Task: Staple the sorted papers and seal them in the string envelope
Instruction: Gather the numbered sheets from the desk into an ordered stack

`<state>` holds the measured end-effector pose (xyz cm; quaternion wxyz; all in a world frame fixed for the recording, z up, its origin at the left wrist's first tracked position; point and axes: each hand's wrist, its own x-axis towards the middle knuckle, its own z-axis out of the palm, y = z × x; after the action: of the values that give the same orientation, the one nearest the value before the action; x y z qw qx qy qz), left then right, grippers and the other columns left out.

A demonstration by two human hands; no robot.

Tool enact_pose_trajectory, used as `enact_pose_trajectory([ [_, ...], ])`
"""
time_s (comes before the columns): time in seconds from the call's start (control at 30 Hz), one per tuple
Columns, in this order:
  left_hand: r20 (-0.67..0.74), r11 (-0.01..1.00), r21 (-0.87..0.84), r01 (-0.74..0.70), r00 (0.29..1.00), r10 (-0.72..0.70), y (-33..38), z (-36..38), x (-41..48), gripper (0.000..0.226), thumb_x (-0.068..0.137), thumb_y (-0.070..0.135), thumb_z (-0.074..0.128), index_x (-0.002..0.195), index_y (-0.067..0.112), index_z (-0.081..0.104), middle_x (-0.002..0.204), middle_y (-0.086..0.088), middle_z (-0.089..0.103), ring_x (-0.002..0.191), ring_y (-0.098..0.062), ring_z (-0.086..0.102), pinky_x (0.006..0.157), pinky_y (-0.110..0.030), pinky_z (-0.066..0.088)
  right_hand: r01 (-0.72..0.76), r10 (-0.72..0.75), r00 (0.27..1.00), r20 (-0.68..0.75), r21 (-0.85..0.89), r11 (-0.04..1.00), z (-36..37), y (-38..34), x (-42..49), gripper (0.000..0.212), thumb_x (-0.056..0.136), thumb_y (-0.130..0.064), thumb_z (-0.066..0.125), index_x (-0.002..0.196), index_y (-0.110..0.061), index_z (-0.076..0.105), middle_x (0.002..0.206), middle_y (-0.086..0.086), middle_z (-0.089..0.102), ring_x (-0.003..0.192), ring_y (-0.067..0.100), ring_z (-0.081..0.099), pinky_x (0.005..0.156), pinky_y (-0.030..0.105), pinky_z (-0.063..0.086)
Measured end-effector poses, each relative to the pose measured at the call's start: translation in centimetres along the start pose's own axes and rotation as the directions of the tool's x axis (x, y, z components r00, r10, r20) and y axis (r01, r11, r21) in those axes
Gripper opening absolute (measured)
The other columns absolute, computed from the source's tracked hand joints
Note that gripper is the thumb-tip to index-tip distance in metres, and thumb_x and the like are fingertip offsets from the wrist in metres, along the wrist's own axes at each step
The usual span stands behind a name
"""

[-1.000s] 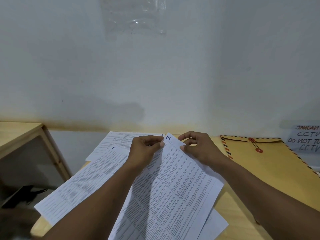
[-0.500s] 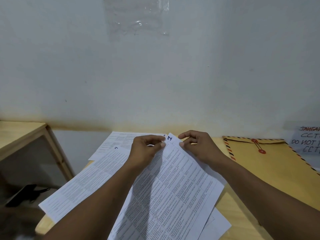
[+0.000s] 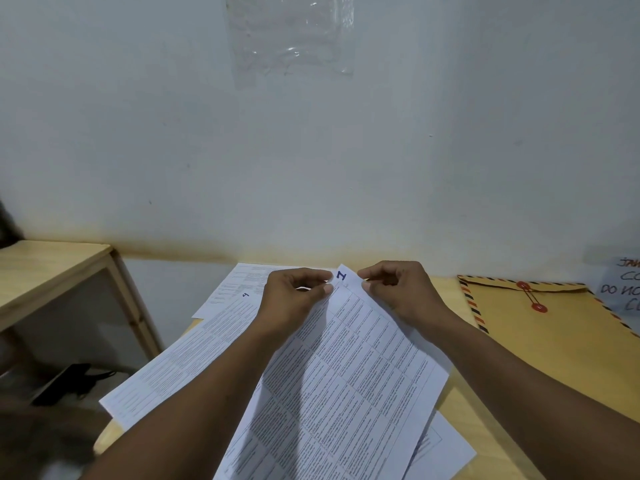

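A printed sheet marked "1" in blue (image 3: 349, 368) is held above the wooden table (image 3: 460, 403). My left hand (image 3: 294, 299) pinches its top edge from the left. My right hand (image 3: 398, 292) pinches the same edge from the right, just past the blue mark. Another printed sheet marked "4" (image 3: 194, 358) lies flat to the left, overhanging the table's edge. More sheets lie beneath, one (image 3: 239, 282) at the back and one (image 3: 446, 452) at the front right. A tan string envelope (image 3: 561, 344) with red buttons lies shut at the right. No stapler is visible.
A white wall rises right behind the table, with clear plastic (image 3: 291, 36) taped to it. A handwritten note (image 3: 623, 289) leans at the far right. A lower wooden shelf (image 3: 52, 271) stands at the left, with a black object (image 3: 65, 379) on the floor below.
Both hands keep their pinch on the sheet's top edge. The view has shifted slightly; the papers and envelope lie as before.
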<state>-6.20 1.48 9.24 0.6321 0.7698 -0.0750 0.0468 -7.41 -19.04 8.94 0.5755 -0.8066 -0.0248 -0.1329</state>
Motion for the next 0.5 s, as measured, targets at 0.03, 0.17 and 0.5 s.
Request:
enact_pose_trajectory([
  [0.03, -0.009, 1.000, 0.004, 0.003, 1.000, -0.003, -0.05, -0.06, -0.06, 0.014, 0.084, 0.014, 0.082, 0.096, 0.021, 0.082, 0.090, 0.001, 0.080, 0.082, -0.006, 0.075, 0.070, -0.016, 0.052, 0.007, -0.007, 1.000, -0.001, 0.010, 1.000, 0.11, -0.09, -0.10, 0.018, 0.088, -0.009, 0.074, 0.089, -0.026, 0.080, 0.090, -0.008, 0.079, 0.088, 0.011, 0.073, 0.078, 0.022, 0.054],
  [0.17, -0.035, 0.999, -0.027, 0.017, 0.999, -0.018, -0.05, -0.06, -0.27, 0.014, 0.084, 0.014, 0.082, 0.096, 0.021, 0.082, 0.088, 0.002, 0.079, 0.079, -0.004, 0.074, 0.069, -0.017, 0.052, 0.021, -0.021, 1.000, -0.013, 0.008, 1.000, 0.42, -0.26, -0.29, 0.015, 0.090, -0.009, 0.073, 0.093, -0.022, 0.081, 0.093, -0.011, 0.079, 0.090, 0.006, 0.073, 0.079, 0.019, 0.054],
  [0.5, -0.072, 1.000, -0.012, 0.007, 0.997, -0.007, 0.01, -0.12, -0.47, 0.014, 0.085, 0.018, 0.081, 0.096, 0.026, 0.082, 0.089, 0.005, 0.079, 0.081, -0.001, 0.073, 0.067, -0.013, 0.050, 0.054, -0.056, 0.998, -0.025, -0.066, 0.996, 0.62, -0.49, 0.18, 0.015, 0.090, -0.011, 0.070, 0.095, -0.018, 0.082, 0.090, -0.002, 0.078, 0.088, 0.016, 0.073, 0.083, 0.031, 0.058],
])
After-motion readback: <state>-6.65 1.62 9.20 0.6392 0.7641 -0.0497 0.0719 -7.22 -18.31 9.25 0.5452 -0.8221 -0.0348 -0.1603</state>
